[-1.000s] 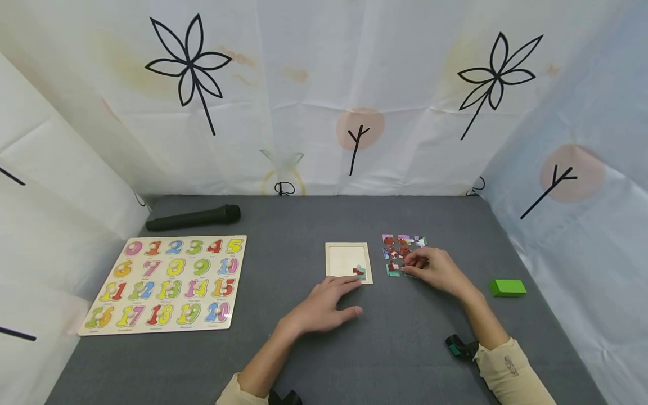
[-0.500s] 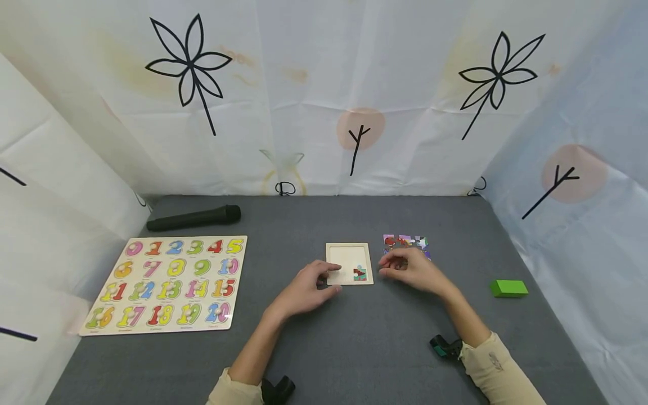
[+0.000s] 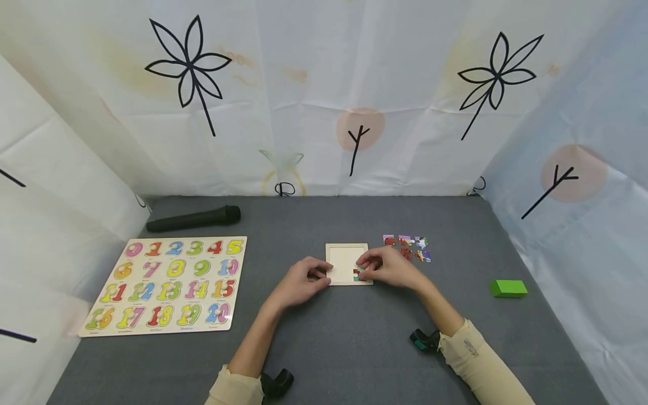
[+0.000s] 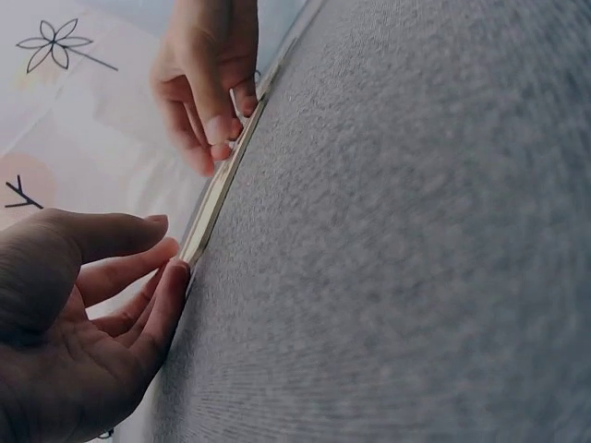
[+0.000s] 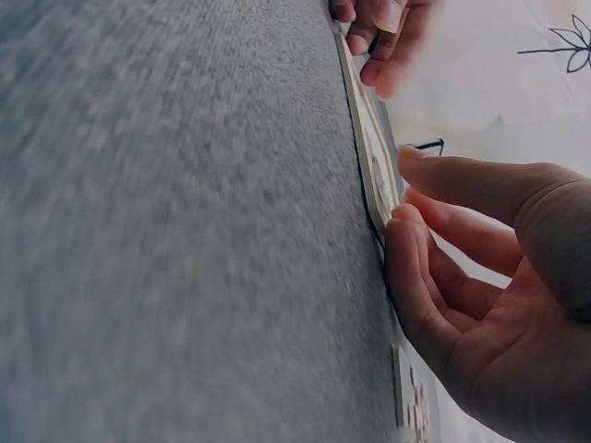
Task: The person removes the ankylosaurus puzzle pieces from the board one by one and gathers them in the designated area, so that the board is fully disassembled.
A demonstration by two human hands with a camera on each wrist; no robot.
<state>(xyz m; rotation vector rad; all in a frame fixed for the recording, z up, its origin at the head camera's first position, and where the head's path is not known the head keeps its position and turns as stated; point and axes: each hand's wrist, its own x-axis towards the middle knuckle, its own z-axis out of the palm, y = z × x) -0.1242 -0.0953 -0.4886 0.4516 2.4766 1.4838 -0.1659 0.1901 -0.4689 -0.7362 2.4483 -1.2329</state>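
A small pale wooden puzzle tray [image 3: 346, 246] lies flat in front of me. Inside its lower right corner a red and teal puzzle piece [image 3: 356, 274] shows, partly covered by fingers. My right hand [image 3: 392, 267] is over that corner, thumb and fingertips brought together as if around a small puzzle piece, which is mostly hidden. At the tray's left edge my left hand [image 3: 301, 281] rests with loosely bent fingers. In the left wrist view its fingertips touch the edge of the tray [image 4: 214, 198], with the thumb apart. Several colourful loose puzzle pieces [image 3: 406, 253] lie right of the tray.
A board of coloured numbers [image 3: 167, 286] occupies the left side of the grey table [image 3: 324, 349]. Behind it lies a black microphone [image 3: 194, 218]. A green block [image 3: 508, 288] stands at the right. White cloth walls [image 3: 314, 67] enclose the table.
My right hand has moved left from the loose pieces to the tray's lower right corner. My left hand has drawn back from the front of the tray to its left edge.
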